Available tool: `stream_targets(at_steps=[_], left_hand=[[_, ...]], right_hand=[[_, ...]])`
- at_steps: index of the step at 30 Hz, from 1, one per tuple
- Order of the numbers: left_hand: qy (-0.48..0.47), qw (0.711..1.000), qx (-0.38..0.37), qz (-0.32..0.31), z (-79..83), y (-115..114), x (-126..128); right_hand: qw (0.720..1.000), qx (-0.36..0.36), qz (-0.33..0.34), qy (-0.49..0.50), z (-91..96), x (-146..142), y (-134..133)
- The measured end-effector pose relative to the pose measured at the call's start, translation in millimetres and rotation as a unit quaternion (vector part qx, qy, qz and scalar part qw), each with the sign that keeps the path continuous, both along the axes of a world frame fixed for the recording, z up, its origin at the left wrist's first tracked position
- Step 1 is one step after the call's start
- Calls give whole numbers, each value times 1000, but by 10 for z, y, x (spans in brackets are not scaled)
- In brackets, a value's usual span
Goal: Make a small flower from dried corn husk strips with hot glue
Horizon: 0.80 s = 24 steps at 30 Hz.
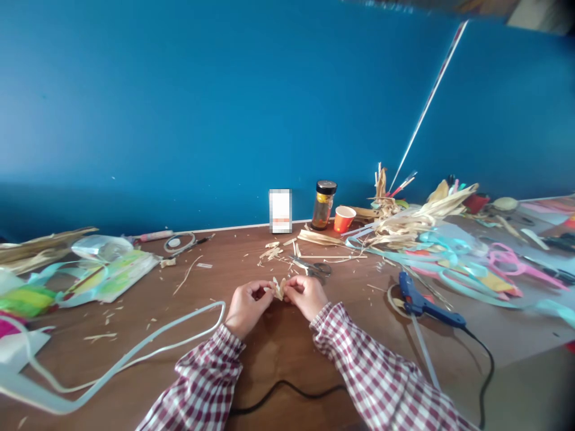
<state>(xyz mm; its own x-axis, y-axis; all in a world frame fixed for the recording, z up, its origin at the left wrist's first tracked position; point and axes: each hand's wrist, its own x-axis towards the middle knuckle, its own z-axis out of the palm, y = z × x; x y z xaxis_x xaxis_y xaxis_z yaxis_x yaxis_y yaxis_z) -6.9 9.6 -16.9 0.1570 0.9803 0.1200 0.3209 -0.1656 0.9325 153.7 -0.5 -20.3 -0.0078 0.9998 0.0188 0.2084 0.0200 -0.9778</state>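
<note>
Between my hands, low over the brown table [188, 335], is a small pale husk piece [278, 290] with several pointed parts. My left hand [250, 304] pinches it from the left, thumb and forefinger closed. From the other side my right hand [306, 294] holds it the same way; fingertips hide part of it. Just beyond my right hand lies a pair of scissors [320, 269] with dark handles. Cut husk scraps [272, 251] are scattered past my hands.
A blue glue gun [426, 304] with a black cord lies right, near pink scissors [516, 263], ribbons and dried husks [404, 230]. A lidded jar [323, 205] and orange paper cup [344, 220] stand by the blue wall. A white cable [148, 335] loops at left.
</note>
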Motion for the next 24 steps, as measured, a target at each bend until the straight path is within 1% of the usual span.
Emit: stream_targets(at_steps=[6, 14, 24], left_hand=[[11, 1000, 1, 1, -8, 3, 4], [18, 1000, 1, 8, 38, -14, 14], [19, 1000, 0, 7, 12, 0, 12]], right_hand=[[1000, -1, 3, 7, 31, -10, -12], [1000, 10, 8, -1, 54, -15, -26], [1000, 17, 9, -9, 75, -14, -37]])
